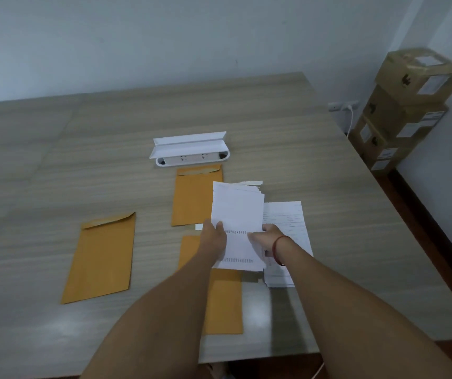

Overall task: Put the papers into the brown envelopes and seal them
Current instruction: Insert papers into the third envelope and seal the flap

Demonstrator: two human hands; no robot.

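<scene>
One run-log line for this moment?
left hand: grips paper stack | right hand: grips same stack, held above table | left envelope, far envelope, near envelope: flat on table | loose sheets: beneath right wrist

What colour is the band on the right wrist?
Red; the band shows clearly in the head view.

Mustard-brown, all three: left envelope (100, 258) at nine o'clock, far envelope (194, 198) at twelve, near envelope (223, 299) at six. The papers (237, 214) were white with dark printed rows, the table (55, 160) showed pale grey woodgrain, the bracelet (276, 250) was red
</scene>
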